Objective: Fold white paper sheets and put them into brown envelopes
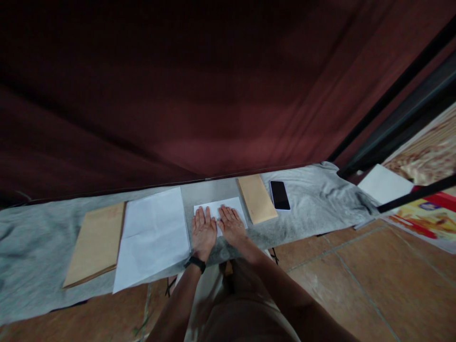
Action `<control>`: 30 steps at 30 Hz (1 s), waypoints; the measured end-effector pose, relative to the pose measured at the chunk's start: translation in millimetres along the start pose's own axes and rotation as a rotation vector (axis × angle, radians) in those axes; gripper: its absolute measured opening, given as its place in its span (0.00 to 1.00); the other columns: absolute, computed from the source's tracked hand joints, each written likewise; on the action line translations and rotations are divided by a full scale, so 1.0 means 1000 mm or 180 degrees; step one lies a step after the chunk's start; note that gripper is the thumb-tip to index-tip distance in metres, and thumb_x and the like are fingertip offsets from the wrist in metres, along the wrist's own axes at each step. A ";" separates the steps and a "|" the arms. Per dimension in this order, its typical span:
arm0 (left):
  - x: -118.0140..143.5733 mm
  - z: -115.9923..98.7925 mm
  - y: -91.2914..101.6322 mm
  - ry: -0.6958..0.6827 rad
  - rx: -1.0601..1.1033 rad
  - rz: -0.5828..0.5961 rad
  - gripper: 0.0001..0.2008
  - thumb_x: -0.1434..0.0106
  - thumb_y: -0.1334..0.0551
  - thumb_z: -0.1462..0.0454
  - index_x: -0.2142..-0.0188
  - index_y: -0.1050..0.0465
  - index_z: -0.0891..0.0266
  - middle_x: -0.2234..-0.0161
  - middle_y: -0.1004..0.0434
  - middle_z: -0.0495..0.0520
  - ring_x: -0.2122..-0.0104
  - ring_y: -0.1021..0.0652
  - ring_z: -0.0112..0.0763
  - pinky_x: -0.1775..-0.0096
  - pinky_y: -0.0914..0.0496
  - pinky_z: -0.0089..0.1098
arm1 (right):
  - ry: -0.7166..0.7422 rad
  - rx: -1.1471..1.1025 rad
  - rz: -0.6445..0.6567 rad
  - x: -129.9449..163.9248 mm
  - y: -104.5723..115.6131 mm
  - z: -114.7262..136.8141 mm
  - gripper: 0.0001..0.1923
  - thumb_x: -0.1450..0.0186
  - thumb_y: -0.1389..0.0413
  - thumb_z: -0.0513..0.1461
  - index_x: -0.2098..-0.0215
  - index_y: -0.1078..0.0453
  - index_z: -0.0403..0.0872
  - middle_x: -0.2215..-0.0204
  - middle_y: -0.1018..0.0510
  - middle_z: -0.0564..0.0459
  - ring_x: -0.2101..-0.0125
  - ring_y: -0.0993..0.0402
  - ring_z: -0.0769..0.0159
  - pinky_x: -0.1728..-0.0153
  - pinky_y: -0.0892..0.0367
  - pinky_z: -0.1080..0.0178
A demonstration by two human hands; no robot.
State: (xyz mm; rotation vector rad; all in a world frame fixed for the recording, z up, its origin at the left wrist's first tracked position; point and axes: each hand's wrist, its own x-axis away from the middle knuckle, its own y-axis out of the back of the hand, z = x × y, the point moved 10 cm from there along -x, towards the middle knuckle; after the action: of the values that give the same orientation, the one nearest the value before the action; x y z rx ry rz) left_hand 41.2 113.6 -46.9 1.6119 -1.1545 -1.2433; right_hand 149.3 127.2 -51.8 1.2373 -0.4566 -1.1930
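Both my hands lie flat on a folded sheet of white paper (213, 207) on the cloth-covered table. My left hand (204, 232), with a dark watch (195, 263) at its wrist, presses on the left half with fingers stretched out. On the right half rests my right hand (231, 225), its fingers also extended. Part of the paper is hidden beneath the palms. Just right of it lies a brown envelope (257, 199). To the left is a larger sheet of white paper (153, 235), seemingly on a stack.
A pile of larger brown envelopes (96, 242) lies at the left. Beyond the right envelope is a dark-screened phone (280, 195). Grey cloth (320, 204) covers the narrow table. A dark red curtain (213, 95) hangs behind, with black poles (402, 90) at the right.
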 end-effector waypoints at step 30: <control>0.075 -0.053 -0.006 -0.0975 0.0256 0.0343 0.28 0.30 0.53 0.67 0.33 0.39 0.76 0.31 0.40 0.72 0.29 0.41 0.46 0.30 0.44 0.51 | 0.0377 -0.0499 0.0250 0.044 0.033 0.012 0.25 0.22 0.57 0.40 0.31 0.39 0.40 0.31 0.36 0.45 0.30 0.43 0.62 0.29 0.47 0.54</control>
State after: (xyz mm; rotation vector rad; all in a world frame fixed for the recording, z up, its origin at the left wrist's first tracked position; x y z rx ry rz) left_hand 102.1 45.8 -61.2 1.4271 -1.4771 -1.4220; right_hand 170.3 79.3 -32.3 1.1377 -0.3150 -1.0622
